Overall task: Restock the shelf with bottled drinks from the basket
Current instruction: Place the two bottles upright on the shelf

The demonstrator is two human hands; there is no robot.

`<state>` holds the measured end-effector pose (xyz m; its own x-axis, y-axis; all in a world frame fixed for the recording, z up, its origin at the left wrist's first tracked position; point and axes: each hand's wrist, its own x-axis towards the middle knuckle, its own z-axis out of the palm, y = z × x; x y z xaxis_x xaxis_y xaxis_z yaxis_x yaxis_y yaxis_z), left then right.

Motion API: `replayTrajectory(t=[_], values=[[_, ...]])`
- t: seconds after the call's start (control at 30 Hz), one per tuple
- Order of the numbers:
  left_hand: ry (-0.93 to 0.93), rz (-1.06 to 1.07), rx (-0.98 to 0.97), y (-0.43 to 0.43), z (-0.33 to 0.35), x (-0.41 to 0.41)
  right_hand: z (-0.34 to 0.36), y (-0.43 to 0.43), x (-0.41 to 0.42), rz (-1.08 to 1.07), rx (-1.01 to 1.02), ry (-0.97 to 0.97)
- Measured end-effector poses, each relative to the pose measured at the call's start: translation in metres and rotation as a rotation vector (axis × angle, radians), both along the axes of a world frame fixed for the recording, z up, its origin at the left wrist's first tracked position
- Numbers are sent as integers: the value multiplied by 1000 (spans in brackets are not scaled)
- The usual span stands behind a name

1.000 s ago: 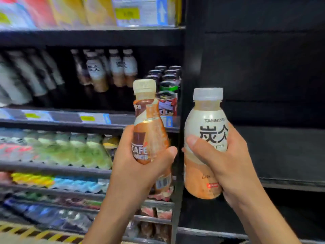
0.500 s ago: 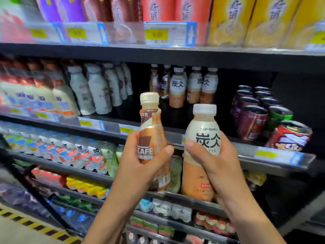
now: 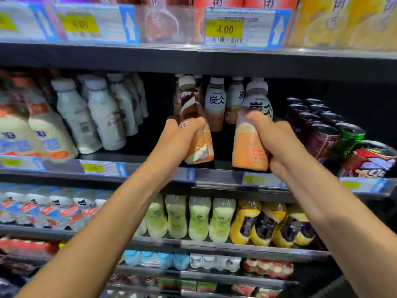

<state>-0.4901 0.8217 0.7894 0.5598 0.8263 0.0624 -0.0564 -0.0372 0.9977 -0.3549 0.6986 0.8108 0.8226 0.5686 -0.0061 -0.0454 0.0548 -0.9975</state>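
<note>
Reaching in, I have brought both drinks to the shelf (image 3: 150,167): left hand (image 3: 179,136) grips the coffee bottle (image 3: 200,147), right hand (image 3: 279,140) the latte bottle (image 3: 247,147); placement looks imminent.

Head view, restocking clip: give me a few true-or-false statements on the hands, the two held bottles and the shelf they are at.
1. The left hand and the right hand each grip one bottle. True.
2. The left hand's bottle has a cream label. False: it is the brown-and-orange coffee bottle; the cream-labelled latte bottle is in the right hand.
3. Both held bottles are at the level of the shelf that carries the dark cans. True.
4. The cans stand left of the held bottles. False: they stand to the right.
5. Matching latte bottles stand farther back on that shelf. True.
6. The shelf below holds only cans. False: it holds bottles, among them green bottles.
</note>
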Motion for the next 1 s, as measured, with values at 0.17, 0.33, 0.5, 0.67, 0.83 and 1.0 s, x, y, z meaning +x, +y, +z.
replayTrajectory(t=[0.17,0.33,0.5,0.67,0.83,1.0], values=[[-17,-15,86,55,-4,41,-2,50,37,-126,38,-113],[92,-167,311,106,-15,71,-17,81,71,-93,-87,-189],[126,-165,395,138,-29,88,-28,99,94,-117,-193,-295],[125,-109,386,151,-32,98,-29,104,111,-70,-358,-439],[167,-90,374,162,-33,108,-22,112,117,-59,-465,-449],[188,-79,349,169,-38,120,-26,123,119,-111,-452,-437]])
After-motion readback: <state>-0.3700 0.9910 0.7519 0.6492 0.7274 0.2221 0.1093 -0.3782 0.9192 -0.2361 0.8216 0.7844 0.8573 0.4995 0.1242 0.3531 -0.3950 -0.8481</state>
